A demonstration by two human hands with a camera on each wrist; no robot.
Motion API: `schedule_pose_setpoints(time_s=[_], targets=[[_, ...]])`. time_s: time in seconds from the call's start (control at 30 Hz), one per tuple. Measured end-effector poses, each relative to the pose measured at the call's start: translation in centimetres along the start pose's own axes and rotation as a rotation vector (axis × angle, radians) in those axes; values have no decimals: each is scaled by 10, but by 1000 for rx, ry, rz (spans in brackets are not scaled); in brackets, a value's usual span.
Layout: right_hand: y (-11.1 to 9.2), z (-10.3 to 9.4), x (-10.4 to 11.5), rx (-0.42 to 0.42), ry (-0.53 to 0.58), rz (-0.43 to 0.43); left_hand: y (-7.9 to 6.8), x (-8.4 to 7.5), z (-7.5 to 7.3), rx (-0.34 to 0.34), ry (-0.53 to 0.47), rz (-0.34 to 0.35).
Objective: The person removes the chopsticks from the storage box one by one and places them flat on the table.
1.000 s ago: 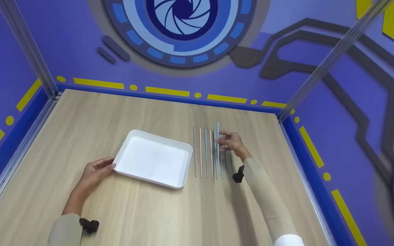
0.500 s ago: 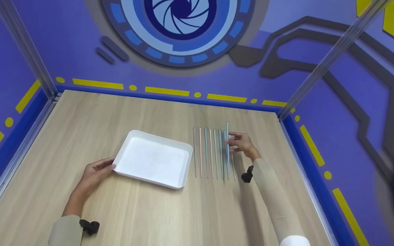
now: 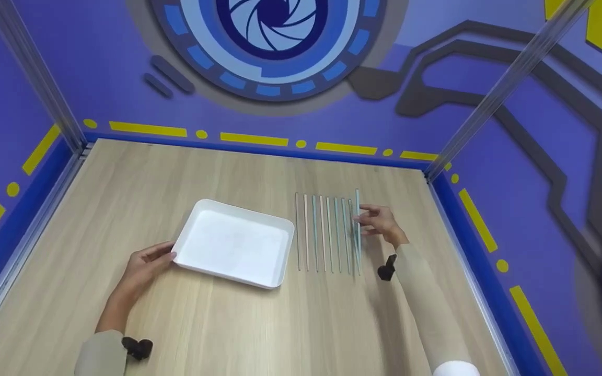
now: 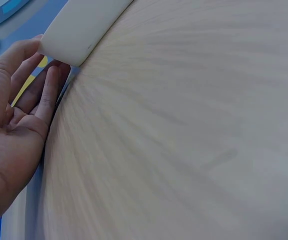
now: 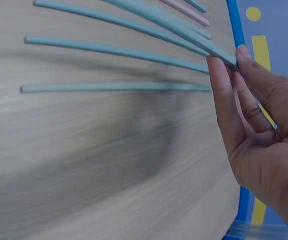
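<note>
A white rectangular tray (image 3: pixel 235 245) lies on the wooden table, with nothing in it. At its near left corner my left hand (image 3: pixel 144 263) pinches the edge between thumb and fingers; the left wrist view shows the thumb on the tray's end (image 4: pixel 84 30). To the right of the tray, thin chopsticks lie in a row, several light blue and some pinkish. Between thumb and fingertips my right hand (image 3: pixel 383 220) holds a light-blue chopstick (image 3: pixel 358 201), raised over the row's right end. In the right wrist view the held chopstick (image 5: pixel 183 34) crosses above the lying ones.
The wooden table (image 3: pixel 217 334) meets a blue-purple patterned wall (image 3: pixel 123 62) at the back and sides. Metal frame posts (image 3: pixel 489 104) stand at the rear corners. Small black mounts (image 3: pixel 137 348) sit on both wrists.
My right hand has moved rightward along the row with the chopstick, uncovering more lying chopsticks behind it. The left hand and tray have stayed in place.
</note>
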State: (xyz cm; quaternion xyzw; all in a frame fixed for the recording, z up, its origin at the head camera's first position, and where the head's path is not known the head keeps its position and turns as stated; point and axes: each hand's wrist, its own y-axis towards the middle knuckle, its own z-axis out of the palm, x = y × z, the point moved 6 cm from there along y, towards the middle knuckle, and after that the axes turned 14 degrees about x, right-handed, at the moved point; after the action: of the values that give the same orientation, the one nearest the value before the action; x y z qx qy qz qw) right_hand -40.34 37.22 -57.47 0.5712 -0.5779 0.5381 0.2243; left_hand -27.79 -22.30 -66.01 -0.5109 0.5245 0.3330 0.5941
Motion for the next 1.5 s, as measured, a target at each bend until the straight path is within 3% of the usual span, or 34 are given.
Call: schedule_pose_setpoints(time_s=[0.37,0.67,0.9,1.5], targets=[[-2,-13,-19,9,-68,7,0,-5,-1,-16,16,2],[6,-13,-44,-9,-71,88,3,-6,0,-14,-1,30],[8,-6,-48,10,-66,109,2,-3,1,-12,-27,35],[20,-4,-45,-71,-111,117,1,-1,-2,-28,-2,10]])
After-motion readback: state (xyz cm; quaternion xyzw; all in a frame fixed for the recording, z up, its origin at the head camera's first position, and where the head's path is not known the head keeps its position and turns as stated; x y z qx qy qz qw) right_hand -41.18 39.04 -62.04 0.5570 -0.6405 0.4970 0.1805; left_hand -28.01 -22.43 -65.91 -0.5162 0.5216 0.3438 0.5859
